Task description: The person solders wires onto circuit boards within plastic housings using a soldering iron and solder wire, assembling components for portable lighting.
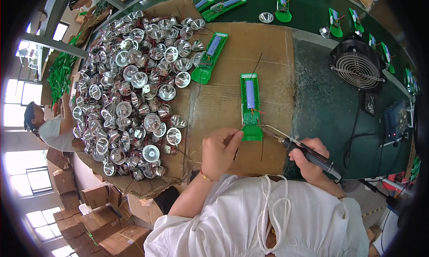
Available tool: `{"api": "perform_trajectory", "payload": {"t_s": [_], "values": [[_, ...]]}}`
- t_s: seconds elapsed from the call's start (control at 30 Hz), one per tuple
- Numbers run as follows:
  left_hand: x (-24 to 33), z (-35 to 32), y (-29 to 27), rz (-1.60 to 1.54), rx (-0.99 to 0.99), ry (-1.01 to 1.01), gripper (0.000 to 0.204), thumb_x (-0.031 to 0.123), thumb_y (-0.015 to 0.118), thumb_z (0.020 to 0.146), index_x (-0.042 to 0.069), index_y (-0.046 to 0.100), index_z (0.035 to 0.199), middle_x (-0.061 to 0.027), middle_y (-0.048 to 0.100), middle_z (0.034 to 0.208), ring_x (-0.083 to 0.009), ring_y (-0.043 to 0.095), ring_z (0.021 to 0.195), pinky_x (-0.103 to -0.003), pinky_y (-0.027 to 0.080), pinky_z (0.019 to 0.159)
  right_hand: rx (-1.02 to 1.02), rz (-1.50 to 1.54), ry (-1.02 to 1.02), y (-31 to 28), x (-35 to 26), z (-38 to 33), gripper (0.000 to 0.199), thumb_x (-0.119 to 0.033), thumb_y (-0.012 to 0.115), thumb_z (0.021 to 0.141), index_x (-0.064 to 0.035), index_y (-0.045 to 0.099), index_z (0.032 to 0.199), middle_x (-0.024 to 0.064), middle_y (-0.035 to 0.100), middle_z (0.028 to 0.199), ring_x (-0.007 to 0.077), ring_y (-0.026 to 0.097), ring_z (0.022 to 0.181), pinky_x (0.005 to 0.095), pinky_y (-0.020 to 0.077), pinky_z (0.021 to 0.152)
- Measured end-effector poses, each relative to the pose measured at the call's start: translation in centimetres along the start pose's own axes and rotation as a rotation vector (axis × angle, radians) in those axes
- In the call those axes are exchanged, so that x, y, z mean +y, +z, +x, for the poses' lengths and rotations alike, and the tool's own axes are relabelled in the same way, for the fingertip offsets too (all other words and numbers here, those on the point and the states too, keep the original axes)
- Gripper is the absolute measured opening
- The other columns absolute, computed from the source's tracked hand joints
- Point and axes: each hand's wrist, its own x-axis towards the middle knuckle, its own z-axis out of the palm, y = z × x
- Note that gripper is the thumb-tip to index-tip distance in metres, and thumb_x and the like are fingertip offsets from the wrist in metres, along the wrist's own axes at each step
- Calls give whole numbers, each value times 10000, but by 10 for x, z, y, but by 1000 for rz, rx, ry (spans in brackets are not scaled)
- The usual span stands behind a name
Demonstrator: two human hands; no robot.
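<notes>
The head view, read from the left, first takes in a co-worker (pixel 47 125) in a light top at the far left edge, bent beside stacked cardboard boxes (pixel 96 217) on the floor. Next comes a large heap of shiny silver reflector cups (pixel 134 91) with thin red and black leads, spread over a sheet of brown cardboard (pixel 268 51) that covers the bench. At the right edge of the heap lies a green tray with a blue cylindrical cell (pixel 210 56), tilted and unattended. Further right, the left hand (pixel 219 150) is curled, thumb and forefinger pinched narrow on what looks like a thin wire, just beside the lower end of a second green holder (pixel 250 107). That holder lies lengthwise on the cardboard, a blue cell in its upper half and a small circuit board below it; whether the fingertips touch the holder itself is hard to tell. A thin black wire runs from its top edge. The right hand (pixel 310 161) is wrapped firmly around the dark handle of a soldering iron (pixel 295 145), whose metal tip points left and reaches the holder's lower right corner. Beyond the hands sits a dark green mat (pixel 326 109), a small black fan (pixel 357 65) with a round wire grille, and a blue control box (pixel 395 121). More green holders (pixel 333 22) line the far edge.
</notes>
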Motion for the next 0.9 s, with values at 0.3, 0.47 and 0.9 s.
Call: {"api": "perform_trajectory", "payload": {"t_s": [0.3, 0.47, 0.9], "values": [[-15, 13, 18, -34, 111, 79, 134, 113, 635, 786, -1, 602, 726, -121, 581, 740, -236, 570, 627, -313, 442, 570, -8, 18, 59, 21, 3, 14, 151, -69, 610, 801, 16, 488, 832, 113, 600, 636, 120, 571, 530, 253, 479, 493], [-16, 14, 17, 13, 104, 135, 133, 109, 622, 789, -3, 595, 724, -127, 572, 729, -266, 566, 635, -321, 437, 580, 54, 75, 130, 29, 7, 17, 177, -99, 653, 792, 2, 507, 791, 80, 623, 622, 91, 588, 531, 228, 473, 494], [-16, 15, 19, -26, 125, 146, 119, 95, 622, 783, -2, 590, 723, -119, 571, 726, -235, 568, 603, -312, 439, 554, 132, 173, 193, 28, 0, 15, 132, -81, 569, 836, -16, 454, 841, 98, 577, 615, 109, 541, 486, 216, 434, 438]]}}
